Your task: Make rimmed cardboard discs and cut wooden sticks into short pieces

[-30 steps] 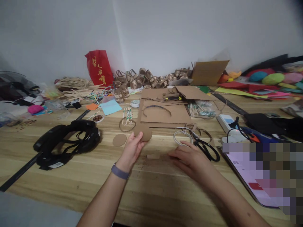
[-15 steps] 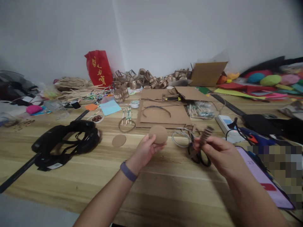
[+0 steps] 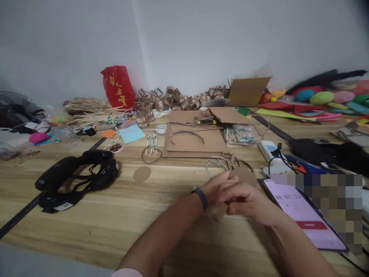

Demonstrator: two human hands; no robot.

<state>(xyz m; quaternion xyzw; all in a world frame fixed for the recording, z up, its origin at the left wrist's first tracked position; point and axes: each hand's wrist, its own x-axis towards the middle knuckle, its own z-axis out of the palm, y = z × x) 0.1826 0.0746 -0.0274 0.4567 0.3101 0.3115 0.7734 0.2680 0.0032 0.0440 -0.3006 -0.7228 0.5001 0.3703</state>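
Observation:
My left hand (image 3: 223,186) is closed on a round cardboard disc (image 3: 245,176), which sticks out past its fingertips to the right. Crossing over it, my right hand (image 3: 245,200) has its fingers bent together near the left wrist; a blurred brownish thing shows beneath them, too smeared to name. Behind the hands lies a coil of pale cord (image 3: 215,166), partly covered. Another cardboard disc (image 3: 142,174) lies flat on the table to the left, with a ring of brown strip (image 3: 152,154) beyond it.
A phone (image 3: 305,215) showing a timer lies close by my right forearm. Black headgear (image 3: 77,179) sits at left. Cardboard sheets (image 3: 198,144) with a curved strip on top are ahead, and small woven baskets (image 3: 184,100) pile up against the wall beside a red bag (image 3: 118,87).
My left hand has carried the disc to the right, and my right hand has come left across it. The corrugated strip pinched in my right hand earlier is no longer plainly visible.

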